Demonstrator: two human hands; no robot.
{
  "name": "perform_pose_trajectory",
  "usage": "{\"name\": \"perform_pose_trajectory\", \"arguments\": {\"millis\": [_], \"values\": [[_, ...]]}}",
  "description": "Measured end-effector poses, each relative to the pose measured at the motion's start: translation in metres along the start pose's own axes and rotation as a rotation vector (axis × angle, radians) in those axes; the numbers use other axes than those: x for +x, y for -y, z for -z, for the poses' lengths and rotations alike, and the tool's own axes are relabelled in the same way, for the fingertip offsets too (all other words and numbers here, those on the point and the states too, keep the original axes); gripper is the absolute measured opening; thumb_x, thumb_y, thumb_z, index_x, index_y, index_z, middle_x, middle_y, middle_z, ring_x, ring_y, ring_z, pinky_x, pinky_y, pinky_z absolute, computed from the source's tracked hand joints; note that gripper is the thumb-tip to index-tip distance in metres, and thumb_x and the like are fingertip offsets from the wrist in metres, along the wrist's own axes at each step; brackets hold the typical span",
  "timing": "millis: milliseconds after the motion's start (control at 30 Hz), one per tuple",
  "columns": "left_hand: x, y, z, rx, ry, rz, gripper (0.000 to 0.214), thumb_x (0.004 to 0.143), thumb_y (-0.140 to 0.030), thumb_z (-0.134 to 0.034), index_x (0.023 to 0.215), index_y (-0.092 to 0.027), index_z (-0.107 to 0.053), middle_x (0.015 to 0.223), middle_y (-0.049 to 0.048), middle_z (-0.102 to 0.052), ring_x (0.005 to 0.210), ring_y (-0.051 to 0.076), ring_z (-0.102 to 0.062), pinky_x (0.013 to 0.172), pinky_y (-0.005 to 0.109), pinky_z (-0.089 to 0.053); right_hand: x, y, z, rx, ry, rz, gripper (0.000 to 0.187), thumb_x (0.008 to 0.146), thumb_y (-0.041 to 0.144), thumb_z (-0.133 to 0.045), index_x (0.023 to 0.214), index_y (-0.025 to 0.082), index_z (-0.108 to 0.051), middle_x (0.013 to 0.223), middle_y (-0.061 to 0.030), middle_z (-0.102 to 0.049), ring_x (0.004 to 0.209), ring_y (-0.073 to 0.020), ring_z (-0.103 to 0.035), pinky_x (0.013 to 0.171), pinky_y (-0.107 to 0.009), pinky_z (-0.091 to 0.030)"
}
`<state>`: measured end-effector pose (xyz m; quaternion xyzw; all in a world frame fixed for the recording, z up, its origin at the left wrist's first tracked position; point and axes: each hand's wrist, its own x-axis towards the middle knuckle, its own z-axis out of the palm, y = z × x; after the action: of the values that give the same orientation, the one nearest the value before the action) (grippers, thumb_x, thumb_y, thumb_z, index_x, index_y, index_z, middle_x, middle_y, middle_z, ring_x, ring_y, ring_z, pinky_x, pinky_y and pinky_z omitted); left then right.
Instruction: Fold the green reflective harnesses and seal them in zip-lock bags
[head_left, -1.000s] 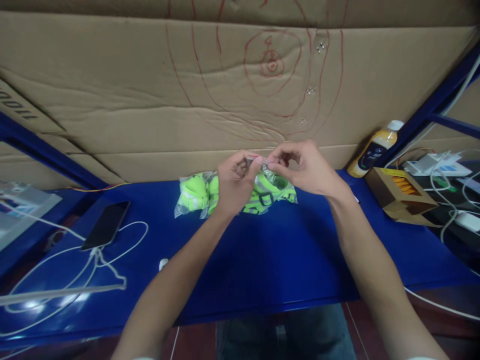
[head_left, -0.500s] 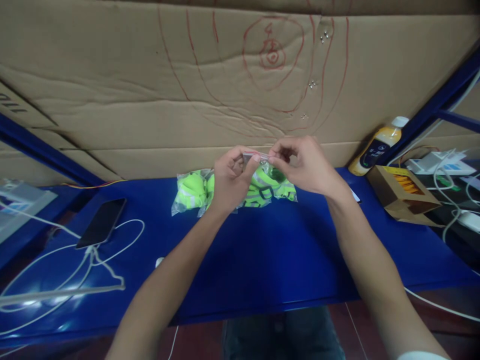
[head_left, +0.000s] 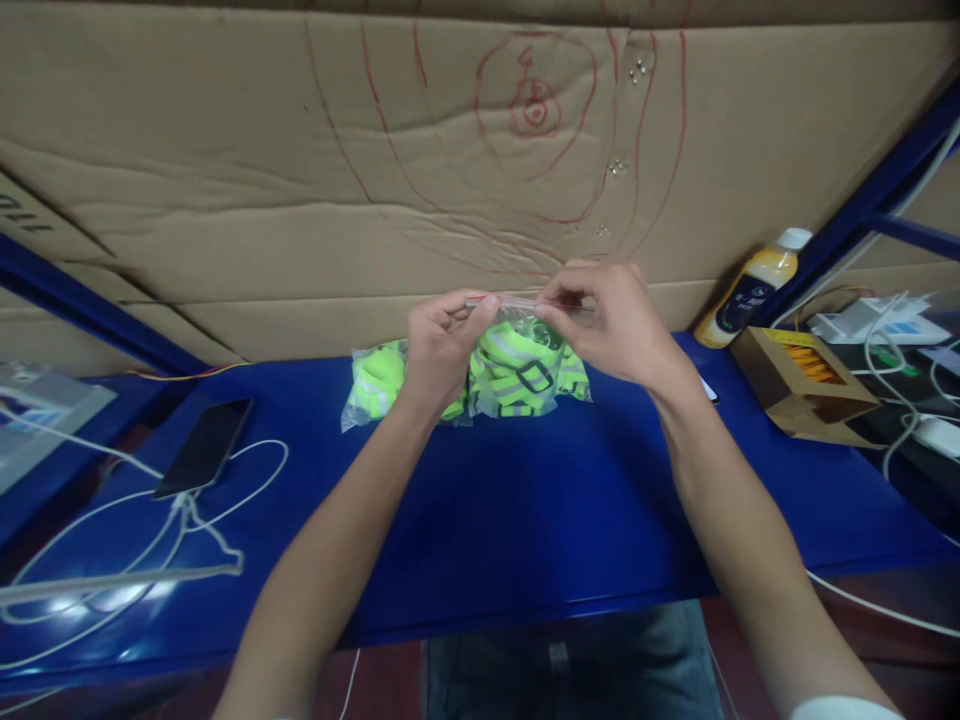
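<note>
Both of my hands hold a clear zip bag (head_left: pixel 516 372) stuffed with neon-yellow fabric with grey stripes, upright above the blue table (head_left: pixel 525 500). My left hand (head_left: pixel 439 345) pinches the left end of the bag's red-lined top strip. My right hand (head_left: pixel 611 325) pinches the strip further right. A second clear bag of the same yellow fabric (head_left: pixel 373 385) lies on the table just left of my left hand, against the cardboard wall.
A cardboard sheet (head_left: pixel 300 180) with red circles stands behind the table. A black phone (head_left: pixel 201 447) with white cable (head_left: pixel 150 530) lies at left. At right are a yellow drink bottle (head_left: pixel 754 285), a brown box (head_left: pixel 802 390), and white chargers and cords (head_left: pixel 892 340).
My hands have spread a little apart along the bag's top strip, and the bag now hangs more upright between them. The view has shifted slightly.
</note>
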<state>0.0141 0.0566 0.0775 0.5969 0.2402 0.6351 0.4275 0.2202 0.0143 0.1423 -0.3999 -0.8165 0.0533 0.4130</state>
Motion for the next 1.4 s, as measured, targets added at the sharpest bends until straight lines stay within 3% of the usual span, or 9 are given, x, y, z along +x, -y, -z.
{"name": "perform_pose_trajectory", "arguments": {"millis": [133,367,567,833,1067,1167,1233,1333,1400], "values": [[0.002,0.007,0.002,0.0,-0.071,-0.013,0.036,0.08,-0.053,-0.093,0.088,-0.019,-0.084,0.08,0.0049,-0.08,0.079,0.018,-0.076,0.081,0.03,-0.061,0.0,-0.007,0.006,0.052,0.026,-0.05,0.008,0.086,0.014,-0.07,0.081,0.02,-0.069,0.079,-0.0033,-0.07,0.073,-0.0181,-0.061,0.073,-0.035,-0.044],[0.003,0.013,0.006,-0.026,0.022,0.01,0.029,0.084,-0.048,-0.091,0.1,-0.024,-0.087,0.085,0.0039,-0.08,0.08,0.016,-0.074,0.079,0.027,-0.06,0.001,-0.016,0.003,-0.027,-0.066,-0.076,0.008,0.092,0.016,-0.065,0.085,0.022,-0.066,0.085,-0.0052,-0.073,0.078,-0.0204,-0.062,0.08,-0.038,-0.044],[0.007,0.02,0.012,-0.026,-0.101,0.027,0.035,0.076,-0.05,-0.096,0.092,-0.021,-0.086,0.085,0.005,-0.081,0.074,0.014,-0.072,0.073,0.026,-0.058,0.001,-0.019,0.006,-0.044,0.031,-0.093,0.007,0.09,0.019,-0.067,0.083,0.021,-0.067,0.078,-0.0042,-0.07,0.071,-0.0188,-0.057,0.074,-0.037,-0.043],[0.008,0.021,0.011,-0.069,-0.036,0.103,0.042,0.076,-0.058,-0.095,0.086,-0.02,-0.083,0.081,0.0041,-0.075,0.071,0.014,-0.068,0.066,0.027,-0.056,0.002,-0.021,0.004,0.058,-0.109,-0.133,0.01,0.089,0.027,-0.075,0.081,0.024,-0.069,0.08,-0.0049,-0.071,0.071,-0.0195,-0.057,0.072,-0.04,-0.047],[0.011,0.022,0.008,-0.056,-0.133,0.075,0.042,0.071,-0.059,-0.098,0.079,-0.021,-0.082,0.066,-0.0004,-0.063,0.054,0.009,-0.052,0.047,0.023,-0.04,0.005,-0.042,-0.011,0.068,-0.253,-0.227,0.03,0.094,0.047,-0.075,0.077,0.024,-0.069,0.069,-0.0031,-0.063,0.064,-0.0177,-0.053,0.064,-0.038,-0.047],[0.01,0.023,0.005,0.009,-0.219,-0.01,0.042,0.078,-0.062,-0.093,0.075,-0.022,-0.079,0.06,-0.0022,-0.059,0.053,0.01,-0.052,0.049,0.023,-0.043,0.001,-0.036,-0.018,-0.03,-0.365,-0.212,0.03,0.1,0.053,-0.069,0.105,0.024,-0.074,0.095,-0.0098,-0.072,0.085,-0.0248,-0.066,0.081,-0.043,-0.056],[0.007,0.024,0.003,0.063,-0.28,-0.07,0.042,0.081,-0.061,-0.09,0.075,-0.021,-0.079,0.062,-0.0014,-0.064,0.059,0.012,-0.06,0.057,0.024,-0.051,-0.01,-0.023,-0.023,-0.101,-0.345,-0.198,0.051,0.098,0.058,-0.071,0.136,0.025,-0.066,0.127,-0.0158,-0.07,0.112,-0.0327,-0.068,0.098,-0.05,-0.056],[-0.002,0.03,-0.007,0.105,-0.365,-0.094,0.038,0.082,-0.058,-0.09,0.079,-0.02,-0.082,0.072,0.0009,-0.073,0.068,0.014,-0.069,0.068,0.026,-0.059,-0.039,0.004,-0.037,-0.164,-0.108,-0.202,0.093,0.086,0.064,-0.082,0.163,0.027,-0.043,0.159,-0.0224,-0.052,0.14,-0.0458,-0.056,0.111,-0.062,-0.051],[-0.011,0.034,-0.018,0.124,-0.391,-0.076,0.039,0.084,-0.058,-0.088,0.082,-0.019,-0.083,0.076,0.0025,-0.077,0.07,0.016,-0.071,0.07,0.026,-0.06,-0.061,0.016,-0.049,-0.17,0.031,-0.295,0.115,0.078,0.062,-0.088,0.17,0.026,-0.029,0.168,-0.0282,-0.04,0.136,-0.051,-0.06,0.104,-0.066,-0.055]]}}
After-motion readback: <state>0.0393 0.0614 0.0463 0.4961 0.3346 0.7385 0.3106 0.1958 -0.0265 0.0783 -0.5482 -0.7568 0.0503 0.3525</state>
